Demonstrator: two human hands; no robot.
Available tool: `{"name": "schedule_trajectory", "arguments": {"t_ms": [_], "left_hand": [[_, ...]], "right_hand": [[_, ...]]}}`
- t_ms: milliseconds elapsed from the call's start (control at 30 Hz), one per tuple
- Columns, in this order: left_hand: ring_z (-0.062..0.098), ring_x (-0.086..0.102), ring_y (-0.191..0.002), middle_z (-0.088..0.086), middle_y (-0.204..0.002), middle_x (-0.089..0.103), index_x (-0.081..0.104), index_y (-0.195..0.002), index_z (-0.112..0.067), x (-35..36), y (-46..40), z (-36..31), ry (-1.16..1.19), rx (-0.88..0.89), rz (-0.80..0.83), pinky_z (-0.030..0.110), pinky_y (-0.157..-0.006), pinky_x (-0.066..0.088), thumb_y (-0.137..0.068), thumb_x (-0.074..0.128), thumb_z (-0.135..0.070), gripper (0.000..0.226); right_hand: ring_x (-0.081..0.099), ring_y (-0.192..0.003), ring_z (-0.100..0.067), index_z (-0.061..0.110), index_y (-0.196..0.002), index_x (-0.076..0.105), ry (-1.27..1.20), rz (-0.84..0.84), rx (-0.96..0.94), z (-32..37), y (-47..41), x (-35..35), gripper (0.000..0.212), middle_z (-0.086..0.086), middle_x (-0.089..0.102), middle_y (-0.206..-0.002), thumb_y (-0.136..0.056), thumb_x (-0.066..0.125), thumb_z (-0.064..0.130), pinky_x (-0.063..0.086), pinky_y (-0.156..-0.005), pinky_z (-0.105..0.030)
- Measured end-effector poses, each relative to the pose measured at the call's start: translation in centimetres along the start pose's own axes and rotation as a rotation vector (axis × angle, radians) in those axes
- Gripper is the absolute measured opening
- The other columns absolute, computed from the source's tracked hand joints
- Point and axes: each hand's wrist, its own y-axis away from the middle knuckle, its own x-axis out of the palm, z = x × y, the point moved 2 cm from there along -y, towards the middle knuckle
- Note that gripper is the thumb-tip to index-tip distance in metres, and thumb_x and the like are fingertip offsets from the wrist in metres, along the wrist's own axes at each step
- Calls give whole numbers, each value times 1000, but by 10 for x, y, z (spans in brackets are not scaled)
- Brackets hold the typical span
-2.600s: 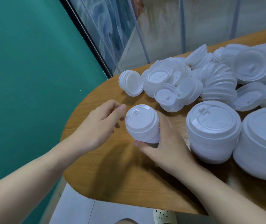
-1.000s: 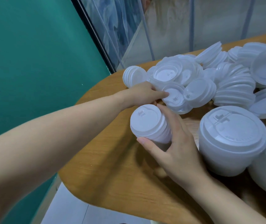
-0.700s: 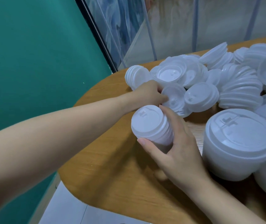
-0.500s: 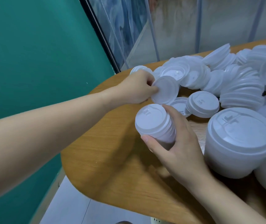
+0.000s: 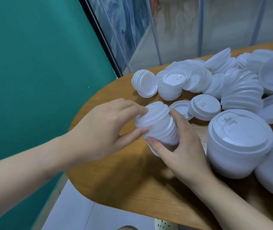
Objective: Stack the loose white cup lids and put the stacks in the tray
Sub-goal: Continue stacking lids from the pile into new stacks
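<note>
lid stack (image 5: 159, 128) tilted, pinched between left hand (image 5: 102, 130), right hand (image 5: 182, 146)

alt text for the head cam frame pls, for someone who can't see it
Two bare hands hold a small stack of white cup lids above a rounded wooden table: the right hand grips its lower part, the left hand pinches the top lid. A heap of loose white lids lies beyond, with two taller, wider lid stacks at right.

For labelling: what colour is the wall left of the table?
Teal green wall, plain, seen in the head view.
</note>
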Motion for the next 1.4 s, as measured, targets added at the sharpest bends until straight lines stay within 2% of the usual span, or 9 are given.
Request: {"name": "schedule_trajectory", "arguments": {"t_ms": [100, 233, 300, 533, 667, 900, 1167, 1400], "left_hand": [[29, 64, -108, 9, -125, 67, 67, -129, -7, 9, 6, -5, -73, 94, 7, 46, -85, 54, -103, 60, -40, 42], [28, 63, -107, 10, -128, 65, 67, -132, -8, 13, 10, -7, -26, 74, -25, 45, -87, 54, -103, 58, -37, 41], [26, 62, -110, 9, -131, 64, 66, -134, -9, 14, 11, -5, 2, 59, -20, 45, -89, 53, -104, 57, -36, 41], [17, 44, -142, 3, -159, 43, 52, -150, -24, 17, 7, 0, 142, -14, 76, 41, -112, 43, -107, 47, -45, 48], [8, 37, -147, -6, -163, 37, 46, -153, -35, 20, 4, 2, 241, -69, 131, 39, -115, 41, -107, 43, -50, 49], [9, 48, -136, -6, -150, 46, 52, -150, -29, 17, -5, 2, 259, -63, 152, 37, -107, 46, -106, 43, -49, 48], [6, 49, -128, -12, -144, 37, 34, -153, -53, 19, -11, -2, 234, -78, 258, 33, -104, 47, -103, 36, -61, 50], [11, 57, -115, -18, -140, 37, 33, -150, -58, 17, -15, -6, 208, -85, 279, 37, -96, 51, -98, 36, -69, 53]], "right_hand": [[55, -129, -9, 45, -143, 46, -9, 13, -7, -2, 0, 0, 76, 20, 58, -137, -77, 77, 64, 47, -107, -45], [48, -139, -5, 54, -151, 30, -55, 20, 69, -5, 2, -1, 99, 20, 51, -149, -66, 73, 80, 42, -115, -44], [45, -140, -3, 58, -152, 26, -68, 25, 92, -5, 2, -2, 105, 22, 49, -150, -62, 74, 81, 41, -117, -43], [52, -134, -5, 55, -145, 40, -73, 18, 44, 1, -1, -1, 86, 23, 58, -139, -69, 74, 73, 47, -110, -42], [53, -132, -5, 51, -145, 41, -48, 18, 37, 2, -1, -1, 82, 22, 58, -139, -72, 71, 73, 47, -109, -40], [54, -131, -4, 48, -144, 44, -56, 45, 37, 1, 0, -2, 75, 22, 58, -138, -77, 74, 66, 49, -106, -39], [52, -133, -4, 42, -145, 43, -57, 64, 31, 0, 1, -3, 72, 21, 55, -140, -83, 77, 57, 47, -109, -35], [51, -133, -1, 39, -145, 44, -83, 93, 35, 0, 2, -4, 69, 20, 55, -139, -86, 79, 49, 45, -109, -29]]}}
